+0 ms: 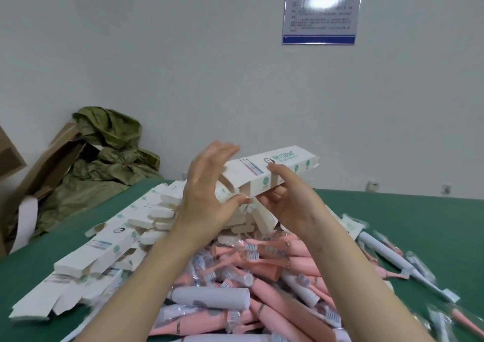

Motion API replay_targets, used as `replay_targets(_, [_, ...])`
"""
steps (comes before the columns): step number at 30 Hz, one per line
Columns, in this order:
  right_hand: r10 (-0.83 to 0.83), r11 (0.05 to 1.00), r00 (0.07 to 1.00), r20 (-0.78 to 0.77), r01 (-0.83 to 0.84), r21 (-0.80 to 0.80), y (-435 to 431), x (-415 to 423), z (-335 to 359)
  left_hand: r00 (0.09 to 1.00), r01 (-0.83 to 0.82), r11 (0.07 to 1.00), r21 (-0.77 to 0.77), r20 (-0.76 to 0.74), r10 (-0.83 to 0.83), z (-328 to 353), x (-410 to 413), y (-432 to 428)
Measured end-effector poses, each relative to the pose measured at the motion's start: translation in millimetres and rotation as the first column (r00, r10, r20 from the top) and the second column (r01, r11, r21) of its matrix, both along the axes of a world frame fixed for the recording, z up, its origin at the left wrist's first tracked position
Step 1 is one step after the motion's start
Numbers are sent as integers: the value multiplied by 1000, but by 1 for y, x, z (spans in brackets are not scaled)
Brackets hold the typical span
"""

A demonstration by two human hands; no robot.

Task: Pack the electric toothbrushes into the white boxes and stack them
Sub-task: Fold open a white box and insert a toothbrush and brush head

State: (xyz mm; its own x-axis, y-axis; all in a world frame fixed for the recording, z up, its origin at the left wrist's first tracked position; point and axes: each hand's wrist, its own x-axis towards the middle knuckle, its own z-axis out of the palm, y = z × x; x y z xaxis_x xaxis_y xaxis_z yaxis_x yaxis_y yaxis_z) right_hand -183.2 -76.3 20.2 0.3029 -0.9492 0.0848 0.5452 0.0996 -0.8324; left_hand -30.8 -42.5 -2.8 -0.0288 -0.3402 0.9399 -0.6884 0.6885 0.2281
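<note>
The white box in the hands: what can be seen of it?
The white box is long, slim cardboard with green logos and a toothbrush drawing. It is held above the table, right end higher. The right hand grips its middle from below; the left hand cups the left end, whose flaps stand open.

Teal "WISDENT" brand on white box [288, 159] (letters blurry), wall poster [322, 9] text unreadable
</note>
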Motion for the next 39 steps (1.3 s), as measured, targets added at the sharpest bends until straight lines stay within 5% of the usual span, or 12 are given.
replay_targets(4, [46,998,981,189,-52,30,4,-1,2,861,385,907,172,-421,-285,-3,-6,-9])
replay_targets(8, [74,997,976,203,-71,-22,5,3,1,766,509,858,64,-487,-418,-3,-20,-15])
replay_targets(10, [71,997,993,90,-67,-39,5,4,2,713,519,853,-43,-528,-461,2,-24,-16])
replay_targets(12, [-45,996,981,-190,29,-87,4,1,3,724,454,881,-132,-522,-451,8,-25,-15])
replay_targets(15, [-480,862,765,-429,320,-393,5,-7,5,845,292,940,-175,-412,-339,19,-23,-11])
replay_targets(19, [-553,683,804,-219,287,-671,22,-2,6,983,17,997,-70,-183,-29,23,-32,-11])
replay_targets(23, [-557,547,798,-231,143,-825,32,5,3,995,7,997,-82,-101,-15,17,-41,-10])
replay_targets(27, [-615,469,776,-139,219,-856,32,2,4,996,16,991,-133,-88,-27,20,-40,-9])
replay_targets(34, [-493,569,869,-41,287,-771,29,3,5,950,194,973,-124,-223,-218,16,-42,-7])
replay_targets(39, [-545,530,837,-37,311,-789,31,5,4,916,301,952,-59,-261,-305,22,-43,-4])
